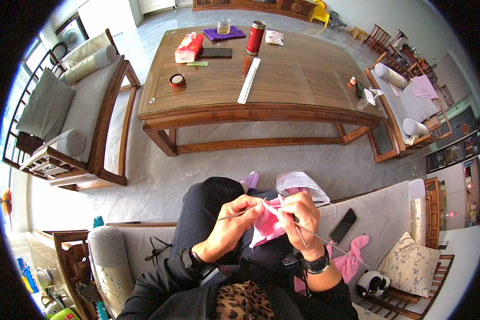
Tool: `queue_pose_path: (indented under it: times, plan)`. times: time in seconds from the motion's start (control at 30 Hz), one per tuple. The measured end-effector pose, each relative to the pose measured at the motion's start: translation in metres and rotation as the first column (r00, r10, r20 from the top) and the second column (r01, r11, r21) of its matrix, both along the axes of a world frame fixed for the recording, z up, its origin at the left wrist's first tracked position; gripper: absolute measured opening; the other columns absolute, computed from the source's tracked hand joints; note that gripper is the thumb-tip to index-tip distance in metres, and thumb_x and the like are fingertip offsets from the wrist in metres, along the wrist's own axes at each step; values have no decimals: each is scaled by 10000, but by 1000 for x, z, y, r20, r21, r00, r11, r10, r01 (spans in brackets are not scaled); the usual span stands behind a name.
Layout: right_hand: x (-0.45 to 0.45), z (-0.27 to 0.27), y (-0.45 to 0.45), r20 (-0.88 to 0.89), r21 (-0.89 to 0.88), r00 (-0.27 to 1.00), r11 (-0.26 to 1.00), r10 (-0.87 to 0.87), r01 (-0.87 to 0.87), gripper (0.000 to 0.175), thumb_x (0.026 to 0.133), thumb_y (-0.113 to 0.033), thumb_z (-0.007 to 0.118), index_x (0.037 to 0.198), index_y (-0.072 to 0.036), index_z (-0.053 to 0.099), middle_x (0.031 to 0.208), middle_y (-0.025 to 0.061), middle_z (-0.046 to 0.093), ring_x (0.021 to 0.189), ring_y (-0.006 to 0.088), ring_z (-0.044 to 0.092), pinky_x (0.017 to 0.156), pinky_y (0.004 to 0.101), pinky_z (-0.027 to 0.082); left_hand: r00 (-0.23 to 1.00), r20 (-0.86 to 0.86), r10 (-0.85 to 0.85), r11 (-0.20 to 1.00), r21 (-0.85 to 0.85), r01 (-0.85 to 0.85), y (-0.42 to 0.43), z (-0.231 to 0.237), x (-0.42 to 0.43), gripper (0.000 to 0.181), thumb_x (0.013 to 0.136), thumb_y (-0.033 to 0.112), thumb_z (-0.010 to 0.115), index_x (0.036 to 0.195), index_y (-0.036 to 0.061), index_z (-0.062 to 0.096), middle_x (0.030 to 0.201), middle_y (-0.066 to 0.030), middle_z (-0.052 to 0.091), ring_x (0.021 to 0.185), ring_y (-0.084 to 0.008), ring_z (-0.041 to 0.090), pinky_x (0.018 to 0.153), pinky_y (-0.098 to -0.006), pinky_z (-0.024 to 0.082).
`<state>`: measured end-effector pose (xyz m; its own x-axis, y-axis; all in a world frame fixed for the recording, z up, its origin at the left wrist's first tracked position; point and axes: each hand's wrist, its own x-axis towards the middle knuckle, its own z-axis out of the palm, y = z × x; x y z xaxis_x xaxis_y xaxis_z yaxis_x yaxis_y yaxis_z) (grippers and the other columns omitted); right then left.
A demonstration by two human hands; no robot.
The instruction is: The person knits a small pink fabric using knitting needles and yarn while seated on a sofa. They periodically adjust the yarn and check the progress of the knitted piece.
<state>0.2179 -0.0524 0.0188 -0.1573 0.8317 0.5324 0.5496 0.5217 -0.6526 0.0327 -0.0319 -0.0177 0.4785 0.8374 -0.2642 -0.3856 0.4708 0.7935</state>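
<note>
Pink knitting hangs between my hands above my lap. My left hand pinches a thin metal knitting needle and the top edge of the knitted piece. In my right hand are another long needle, slanting down to the right, and the knitting's other edge. A shorter needle end also sticks out below the right fingers. Just beyond the right hand, a white plastic bag holds something pink. The fingers partly cover the stitches and the needle tips.
A black smartphone, pink knitted fabric and a panda plush lie on the grey sofa seat to my right. Ahead, a glass-topped wooden table bears a white ruler, a red thermos and a tissue pack.
</note>
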Motion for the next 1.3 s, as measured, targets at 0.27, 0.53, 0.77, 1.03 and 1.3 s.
queue_pose_path:
  times: [0.27,0.53,0.77,1.03,1.3]
  plan:
    - [-5,-4,1,94,26,991,995,-94,92,150,822,-112,730,855,-57,595,833,90,583,749,281,556,692,390,442,1000,14,-27,999,23,26,-2,-1,0,142,967,141,634,1061,42,675,828,58,609,678,-5,468,585,-178,367]
    - [-4,-5,8,38,-149,995,986,87,-81,361,836,-331,745,1003,-45,602,965,134,561,888,335,551,797,426,460,985,-146,-92,942,309,133,0,-6,1,154,960,107,641,1059,-8,668,947,6,622,885,-67,573,807,-220,466]
    - [2,2,-2,90,-22,994,998,-65,67,107,834,-143,713,896,-62,681,885,73,586,809,250,562,716,365,452,997,61,38,999,15,-39,0,3,1,129,958,103,639,1063,37,674,828,62,589,687,-12,464,603,-179,374]
    - [-5,-6,1,45,-12,997,998,-55,55,83,846,-91,668,884,-61,601,889,97,591,799,286,554,743,392,429,995,85,-57,998,34,54,1,-2,2,161,965,150,643,1084,49,682,858,57,627,678,1,455,578,-171,340]
    - [1,-3,-2,48,-19,998,999,-33,34,125,835,-108,701,882,-57,598,882,98,590,799,280,564,737,391,432,999,51,13,1000,4,-14,2,0,0,140,966,146,642,1059,54,690,793,78,599,648,8,418,564,-169,312]
